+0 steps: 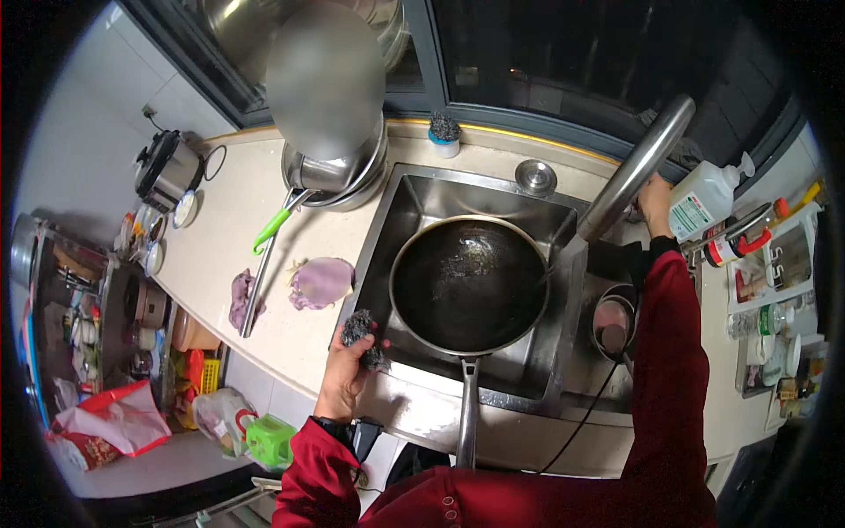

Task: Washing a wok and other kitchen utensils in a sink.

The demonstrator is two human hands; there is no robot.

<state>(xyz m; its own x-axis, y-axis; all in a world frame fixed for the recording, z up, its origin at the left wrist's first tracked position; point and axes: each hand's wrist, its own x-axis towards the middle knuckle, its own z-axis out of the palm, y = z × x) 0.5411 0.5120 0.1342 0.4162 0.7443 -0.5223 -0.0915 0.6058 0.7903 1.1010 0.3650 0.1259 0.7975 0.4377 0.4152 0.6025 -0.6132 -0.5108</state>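
A dark frying pan (pixel 470 284) lies in the steel sink (pixel 422 191), its metal handle pointing towards me over the front edge. Wetness glints on the pan's inside. My left hand (pixel 350 369) grips a steel wool scourer (pixel 364 340) at the sink's left front corner. My right hand (pixel 655 201) reaches behind the thick steel faucet (pixel 637 168), beside a large pump bottle (pixel 703 198); its fingers are partly hidden, so what they touch does not show. Water runs from the faucet's end towards the pan's right rim. Two purple cloths (pixel 322 282) lie left of the sink.
Stacked steel pans (pixel 376 178), one with a green handle (pixel 270 231), stand at the back left. A sink strainer (pixel 536 178) and a tub with another scourer (pixel 444 135) sit behind the sink. A small pot (pixel 615 310) stands in the right basin. An electric cooker (pixel 170 168) is far left.
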